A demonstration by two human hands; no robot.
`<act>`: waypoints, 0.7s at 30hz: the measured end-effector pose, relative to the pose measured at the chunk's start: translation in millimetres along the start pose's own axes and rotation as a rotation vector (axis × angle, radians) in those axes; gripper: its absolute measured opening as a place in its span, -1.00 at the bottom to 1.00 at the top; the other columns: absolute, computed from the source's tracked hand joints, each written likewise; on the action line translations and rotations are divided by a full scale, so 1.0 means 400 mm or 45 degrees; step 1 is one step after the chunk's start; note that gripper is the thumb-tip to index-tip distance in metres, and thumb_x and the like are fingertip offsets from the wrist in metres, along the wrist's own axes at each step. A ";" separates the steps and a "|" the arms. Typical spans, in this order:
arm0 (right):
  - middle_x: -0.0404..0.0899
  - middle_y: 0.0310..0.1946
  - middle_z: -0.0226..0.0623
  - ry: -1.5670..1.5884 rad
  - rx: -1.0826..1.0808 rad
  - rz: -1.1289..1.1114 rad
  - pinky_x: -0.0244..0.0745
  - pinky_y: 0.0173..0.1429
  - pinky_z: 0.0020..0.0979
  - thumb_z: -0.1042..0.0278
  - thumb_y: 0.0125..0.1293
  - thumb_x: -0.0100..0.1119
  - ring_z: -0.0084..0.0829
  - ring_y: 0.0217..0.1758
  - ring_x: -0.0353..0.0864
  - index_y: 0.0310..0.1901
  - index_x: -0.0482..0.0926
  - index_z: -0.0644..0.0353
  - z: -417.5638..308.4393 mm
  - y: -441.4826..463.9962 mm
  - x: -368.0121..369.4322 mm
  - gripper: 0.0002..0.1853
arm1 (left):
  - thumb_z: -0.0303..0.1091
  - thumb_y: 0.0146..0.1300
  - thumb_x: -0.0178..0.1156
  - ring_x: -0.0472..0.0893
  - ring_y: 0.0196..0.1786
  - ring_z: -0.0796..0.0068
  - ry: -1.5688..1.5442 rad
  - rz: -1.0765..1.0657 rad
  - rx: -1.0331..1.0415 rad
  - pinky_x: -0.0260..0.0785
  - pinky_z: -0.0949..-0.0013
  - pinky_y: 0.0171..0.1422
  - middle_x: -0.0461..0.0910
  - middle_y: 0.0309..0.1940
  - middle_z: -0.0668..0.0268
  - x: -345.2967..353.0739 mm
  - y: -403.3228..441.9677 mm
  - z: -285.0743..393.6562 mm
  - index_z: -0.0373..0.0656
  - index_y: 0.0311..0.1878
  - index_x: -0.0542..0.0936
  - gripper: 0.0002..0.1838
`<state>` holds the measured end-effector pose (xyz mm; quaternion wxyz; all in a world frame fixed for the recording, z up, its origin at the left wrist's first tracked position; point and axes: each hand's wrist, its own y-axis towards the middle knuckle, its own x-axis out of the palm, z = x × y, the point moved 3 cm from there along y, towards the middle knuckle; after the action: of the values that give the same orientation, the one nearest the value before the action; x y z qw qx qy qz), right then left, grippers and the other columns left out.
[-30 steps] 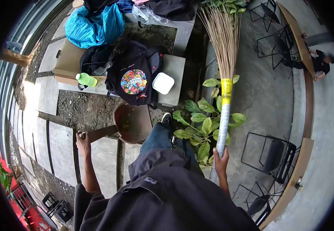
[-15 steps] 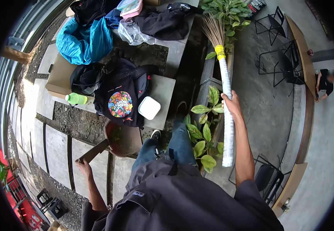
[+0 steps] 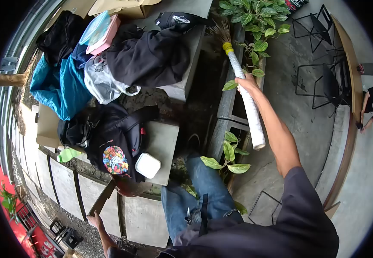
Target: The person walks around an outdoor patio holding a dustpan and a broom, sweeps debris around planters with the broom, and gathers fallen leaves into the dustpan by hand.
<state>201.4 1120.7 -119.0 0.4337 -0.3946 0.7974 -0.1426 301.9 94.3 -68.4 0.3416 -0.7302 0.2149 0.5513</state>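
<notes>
Gripping broom (image 3: pixel 248 107) by its white-wrapped shaft — right hand (image 3: pixel 247 83), fingers closed; left hand (image 3: pixel 95 220) holding long-handled dustpan (image 3: pixel 102 198) — near black backpack (image 3: pixel 120 137).

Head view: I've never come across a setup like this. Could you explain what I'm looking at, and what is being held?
There is no machine here: a person works with two bare hands. One camera, worn on their head, looks forward and down, so you see roughly what they face, with curved edges. The right hand has its grip around the white-wrapped handle of a broom, bristles pointing away. The left hand holds a dustpan by its long handle. On the nearer grey slab lie a white box and a black bag with a colourful round print. Off to the right is another person.
</notes>
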 end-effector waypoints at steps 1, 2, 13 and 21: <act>0.52 -0.55 -0.30 0.022 -0.021 -0.016 0.47 -0.57 -0.38 0.36 0.19 0.21 -0.46 -0.62 0.53 -0.14 0.44 0.30 -0.028 0.066 -0.006 -0.73 | 0.06 0.23 0.24 0.27 0.39 -0.19 0.022 -0.012 0.020 0.16 0.08 0.46 0.22 0.34 -0.31 0.008 0.003 0.006 -0.54 0.43 -0.03 0.02; 0.52 -0.54 -0.28 0.040 -0.050 -0.020 0.47 -0.57 -0.38 0.37 0.20 0.21 -0.45 -0.62 0.53 -0.14 0.44 0.31 -0.057 0.128 -0.011 -0.73 | 0.06 0.23 0.25 0.27 0.38 -0.23 -0.072 0.053 0.087 0.16 0.06 0.46 0.20 0.32 -0.38 0.025 -0.001 -0.005 -0.56 0.43 -0.06 0.04; 0.59 -0.47 -0.11 -0.115 -0.084 0.162 0.55 -0.54 -0.30 0.36 0.25 0.20 -0.32 -0.59 0.61 0.05 0.45 0.49 -0.246 0.841 0.052 -0.58 | 0.30 0.18 0.20 0.55 0.08 0.00 -0.296 -0.163 -0.307 0.49 0.07 -0.18 0.04 0.50 0.02 0.047 -0.097 0.039 -0.08 0.56 -0.33 0.19; 0.59 0.14 -0.27 -1.273 -0.249 0.501 0.50 0.19 -0.18 0.37 0.14 0.15 -0.22 0.24 0.56 0.13 0.61 0.05 -0.255 0.917 0.021 -0.55 | 0.33 0.18 0.16 0.47 0.15 -0.03 -0.137 -0.131 -0.311 0.42 0.04 -0.08 0.01 0.50 -0.03 0.184 -0.104 0.219 -0.12 0.55 -0.32 0.19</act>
<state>-68.7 1340.4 -273.2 0.7396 -0.2963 0.5624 0.2209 294.9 191.4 -141.4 0.2891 -0.7457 0.0899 0.5936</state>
